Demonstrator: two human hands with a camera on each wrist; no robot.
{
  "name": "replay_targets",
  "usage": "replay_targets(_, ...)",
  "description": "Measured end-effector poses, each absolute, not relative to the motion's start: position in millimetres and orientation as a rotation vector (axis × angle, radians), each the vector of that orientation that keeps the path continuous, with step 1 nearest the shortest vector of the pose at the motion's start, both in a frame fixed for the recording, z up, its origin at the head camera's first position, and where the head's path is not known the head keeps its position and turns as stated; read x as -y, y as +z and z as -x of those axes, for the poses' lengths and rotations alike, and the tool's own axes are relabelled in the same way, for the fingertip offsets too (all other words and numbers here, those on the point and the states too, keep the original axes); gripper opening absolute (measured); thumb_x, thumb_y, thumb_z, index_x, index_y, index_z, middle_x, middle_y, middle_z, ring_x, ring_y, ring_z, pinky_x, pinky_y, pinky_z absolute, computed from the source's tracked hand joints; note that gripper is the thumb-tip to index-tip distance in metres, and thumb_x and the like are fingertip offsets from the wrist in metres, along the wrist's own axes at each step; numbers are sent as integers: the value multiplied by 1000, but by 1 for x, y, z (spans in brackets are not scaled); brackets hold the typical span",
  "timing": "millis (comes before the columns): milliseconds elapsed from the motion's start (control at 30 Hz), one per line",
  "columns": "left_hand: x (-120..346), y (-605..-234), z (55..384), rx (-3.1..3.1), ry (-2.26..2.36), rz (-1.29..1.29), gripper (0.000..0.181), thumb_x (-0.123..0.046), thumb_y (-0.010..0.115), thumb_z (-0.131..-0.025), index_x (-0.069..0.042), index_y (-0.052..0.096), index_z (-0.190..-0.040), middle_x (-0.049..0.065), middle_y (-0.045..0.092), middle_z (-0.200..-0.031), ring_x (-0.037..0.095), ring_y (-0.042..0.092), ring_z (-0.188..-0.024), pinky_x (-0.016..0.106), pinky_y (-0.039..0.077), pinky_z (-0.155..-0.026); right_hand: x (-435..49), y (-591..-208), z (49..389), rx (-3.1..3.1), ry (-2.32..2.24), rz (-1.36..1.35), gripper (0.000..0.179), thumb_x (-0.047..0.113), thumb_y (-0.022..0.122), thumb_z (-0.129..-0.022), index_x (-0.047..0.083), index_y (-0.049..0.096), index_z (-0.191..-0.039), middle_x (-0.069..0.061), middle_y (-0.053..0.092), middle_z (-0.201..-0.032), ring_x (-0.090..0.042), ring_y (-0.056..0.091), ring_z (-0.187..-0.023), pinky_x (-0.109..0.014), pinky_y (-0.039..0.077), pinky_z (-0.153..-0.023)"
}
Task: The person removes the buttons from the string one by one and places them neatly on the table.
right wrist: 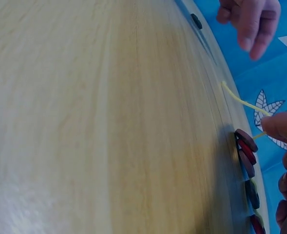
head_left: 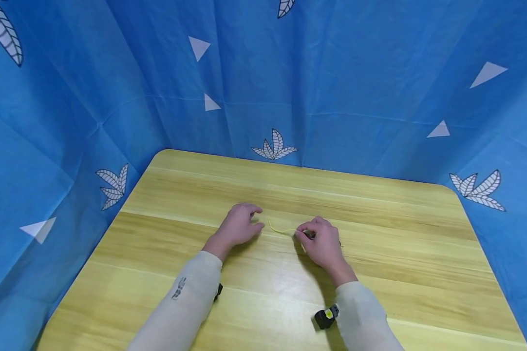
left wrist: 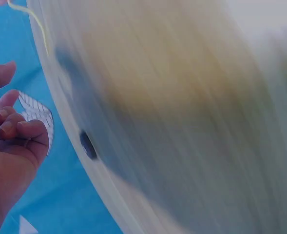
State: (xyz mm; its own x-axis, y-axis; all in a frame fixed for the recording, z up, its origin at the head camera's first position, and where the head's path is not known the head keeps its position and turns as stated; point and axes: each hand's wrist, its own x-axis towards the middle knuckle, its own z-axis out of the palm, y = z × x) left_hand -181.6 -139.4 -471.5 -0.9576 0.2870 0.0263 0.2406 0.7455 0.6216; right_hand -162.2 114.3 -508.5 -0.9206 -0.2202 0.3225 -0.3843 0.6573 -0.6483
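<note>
My right hand (head_left: 322, 243) pinches a thin yellow string (head_left: 282, 231) between thumb and index finger. The string's free end sticks out to the left, toward my left hand (head_left: 238, 226). Thumb and index finger of that left hand stand apart, its other fingers curl loosely, and it holds nothing. In the right wrist view, several flat dark and red beads (right wrist: 247, 151) sit in a row along the string below the pinch, close over the table. A single dark bead (left wrist: 88, 145) lies on the table near the left hand; the head view does not show it.
The wood-patterned table (head_left: 404, 234) has rounded far corners. A blue curtain (head_left: 254, 63) with white leaves and triangles hangs behind it and at both sides. A small black device (head_left: 326, 317) sits at the right sleeve.
</note>
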Motion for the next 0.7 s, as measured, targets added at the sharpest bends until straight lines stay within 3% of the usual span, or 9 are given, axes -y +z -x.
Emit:
replay_targets(267, 112, -474, 181, -2835, 955, -551, 34, -16, 77, -90, -3, 69, -120, 9, 65, -113, 20, 59, -97, 34, 50, -85, -115, -505, 161, 2649, 1128, -505, 4, 15, 79, -86, 16, 78, -82, 7, 53, -73, -14, 49, -67, -37, 43, -62)
replay_targets(700, 84, -481, 178, -2821, 821, -677, 23, -16, 74, -92, -6, 74, -112, 5, 69, -109, 19, 63, -98, 33, 50, -88, -116, -509, 160, 2613, 1176, -547, 4, 16, 79, -86, 15, 78, -82, 7, 52, -72, -14, 48, -64, -34, 41, -57)
